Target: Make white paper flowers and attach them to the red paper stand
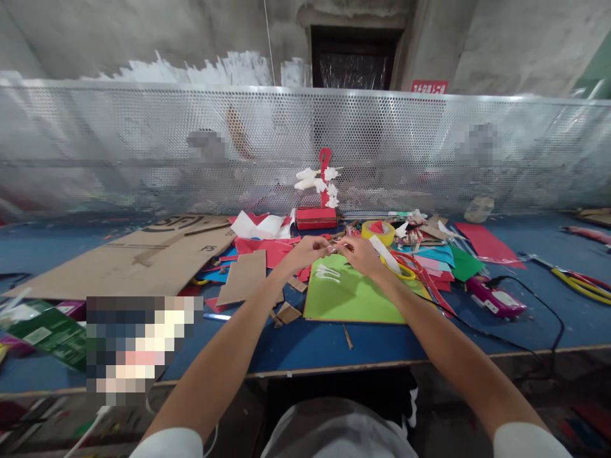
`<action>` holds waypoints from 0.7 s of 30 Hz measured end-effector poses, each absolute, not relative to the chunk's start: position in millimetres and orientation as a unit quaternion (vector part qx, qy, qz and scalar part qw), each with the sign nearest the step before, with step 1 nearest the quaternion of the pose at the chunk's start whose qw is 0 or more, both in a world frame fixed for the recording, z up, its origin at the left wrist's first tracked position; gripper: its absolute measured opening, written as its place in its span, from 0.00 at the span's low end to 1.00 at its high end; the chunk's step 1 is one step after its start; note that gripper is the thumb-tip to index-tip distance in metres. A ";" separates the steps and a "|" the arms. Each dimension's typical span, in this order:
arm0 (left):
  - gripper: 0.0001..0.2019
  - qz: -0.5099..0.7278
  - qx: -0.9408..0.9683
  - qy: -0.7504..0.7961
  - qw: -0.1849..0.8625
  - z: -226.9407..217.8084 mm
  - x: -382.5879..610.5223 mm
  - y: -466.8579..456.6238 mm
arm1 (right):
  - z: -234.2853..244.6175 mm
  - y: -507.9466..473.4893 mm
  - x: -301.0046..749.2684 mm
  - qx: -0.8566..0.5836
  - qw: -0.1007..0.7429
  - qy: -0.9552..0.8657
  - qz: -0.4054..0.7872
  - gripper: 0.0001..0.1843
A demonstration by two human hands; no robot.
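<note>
My left hand (pixel 308 251) and my right hand (pixel 361 254) meet over the far edge of a lime-green sheet (pixel 358 302). Both have their fingers pinched together, and a small whitish piece (pixel 333 249) shows between the fingertips; it is too small to make out clearly. Below them, a few thin white twisted strips (pixel 328 273) lie on the green sheet. Just beyond stands a red box (pixel 316 218) with a red upright (pixel 325 175) behind it, bearing white flower-like pieces (pixel 319 184).
Flattened cardboard (pixel 128 257) covers the left side. Yellow tape (pixel 379 232), red paper (pixel 489 243) and scraps crowd the back. At right lie a purple device (pixel 499 299) with a black cable and yellow-red-handled pliers (pixel 580 280). A perforated metal screen (pixel 267 121) borders the blue table.
</note>
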State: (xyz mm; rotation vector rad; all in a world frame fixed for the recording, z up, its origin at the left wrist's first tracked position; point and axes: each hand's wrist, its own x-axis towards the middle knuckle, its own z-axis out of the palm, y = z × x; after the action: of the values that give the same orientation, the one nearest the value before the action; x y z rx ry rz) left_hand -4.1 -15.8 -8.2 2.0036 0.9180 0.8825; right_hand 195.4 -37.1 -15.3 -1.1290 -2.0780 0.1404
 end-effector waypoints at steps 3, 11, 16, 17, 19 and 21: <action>0.19 0.348 0.776 0.351 0.392 -6.8 -4.0 -16.7 | -14.7 -38.4 195.6 -0.442 0.361 -0.819 0.054 0.25; 0.18 0.323 0.770 0.358 0.418 -3.0 -3.6 -20.6 | -17.9 -36.9 197.0 -0.452 0.376 -0.796 0.144 0.28; 0.16 0.338 0.751 0.385 0.417 3.0 -4.9 -27.2 | -17.0 -38.2 195.9 -0.379 0.425 -0.795 0.207 0.12; 0.16 0.341 0.748 0.389 0.416 3.6 -5.2 -27.9 | -17.0 -38.1 195.6 -0.378 0.431 -0.793 0.207 0.11; 0.15 0.344 0.746 0.393 0.414 3.4 -5.3 -27.7 | -17.4 -37.0 195.0 -0.381 0.435 -0.792 0.195 0.09; 0.14 0.340 0.747 0.395 0.413 1.6 -4.6 -24.9 | -18.3 -35.3 194.7 -0.385 0.434 -0.796 0.172 0.07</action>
State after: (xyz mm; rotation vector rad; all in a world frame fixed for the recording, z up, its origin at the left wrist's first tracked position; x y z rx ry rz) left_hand -4.6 -24.9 1.6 1.8783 0.9944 0.8552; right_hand 194.7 -35.3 -18.3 -0.9598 -1.9834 0.4282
